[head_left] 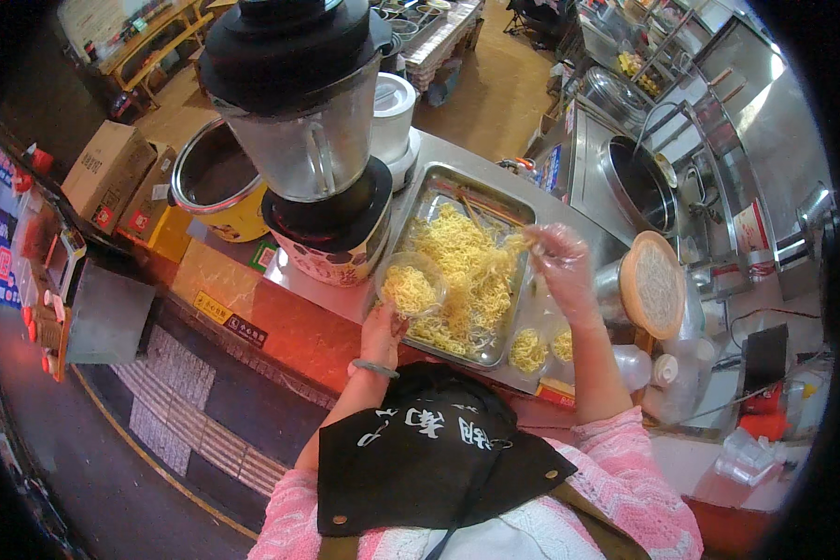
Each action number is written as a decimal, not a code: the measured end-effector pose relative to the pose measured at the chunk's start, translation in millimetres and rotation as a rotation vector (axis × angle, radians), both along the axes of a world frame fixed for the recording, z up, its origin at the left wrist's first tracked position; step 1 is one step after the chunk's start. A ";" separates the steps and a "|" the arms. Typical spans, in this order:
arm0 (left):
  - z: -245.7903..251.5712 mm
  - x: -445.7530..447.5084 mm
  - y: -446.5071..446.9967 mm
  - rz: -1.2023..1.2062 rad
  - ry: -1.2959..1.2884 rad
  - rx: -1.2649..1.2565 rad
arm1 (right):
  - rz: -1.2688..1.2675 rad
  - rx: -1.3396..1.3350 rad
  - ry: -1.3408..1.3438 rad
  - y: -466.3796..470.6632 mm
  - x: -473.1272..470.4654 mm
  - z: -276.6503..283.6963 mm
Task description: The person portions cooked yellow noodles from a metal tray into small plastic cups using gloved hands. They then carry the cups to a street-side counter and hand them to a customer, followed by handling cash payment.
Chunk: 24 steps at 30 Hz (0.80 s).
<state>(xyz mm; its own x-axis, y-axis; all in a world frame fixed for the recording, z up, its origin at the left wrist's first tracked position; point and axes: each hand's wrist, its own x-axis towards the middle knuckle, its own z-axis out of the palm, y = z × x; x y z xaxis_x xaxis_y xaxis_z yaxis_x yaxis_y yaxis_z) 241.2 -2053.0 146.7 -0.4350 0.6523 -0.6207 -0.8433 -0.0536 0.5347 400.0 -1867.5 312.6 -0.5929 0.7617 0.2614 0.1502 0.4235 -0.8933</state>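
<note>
My left hand point(385, 332) grips the rim of a clear plastic bowl point(430, 269) with yellow noodles point(407, 290) inside. The bowl is over the left edge of a rectangular stainless steel tray point(525, 198). A large heap of yellow noodles point(455, 238) lies in the tray, with wooden chopsticks point(473, 213) towards its far end. At the tray's right side, my right hand point(558, 257), in a clear plastic glove, pinches some noodles above the heap. Two clear containers of noodles point(529, 351) stand near the tray's lower right corner.
Left of the tray stands a large blender point(308, 154), beside a yellow pot point(234, 213). A white lidded container point(392, 112) is behind it. To the right are a deep round metal pot point(640, 183), a round woven sieve point(654, 285) and plastic bottles point(632, 367).
</note>
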 end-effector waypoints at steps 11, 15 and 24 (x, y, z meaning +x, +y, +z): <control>17.0 -0.1 5.8 -0.053 0.064 0.062 | -0.060 -0.089 0.172 -3.0 -4.9 98.4; 33.0 6.0 12.3 -0.095 -0.018 0.193 | 0.186 -0.127 -0.085 -17.4 -26.7 68.1; 56.5 5.5 17.1 -0.286 0.130 0.223 | 0.289 0.552 -0.505 -28.8 -24.9 -22.9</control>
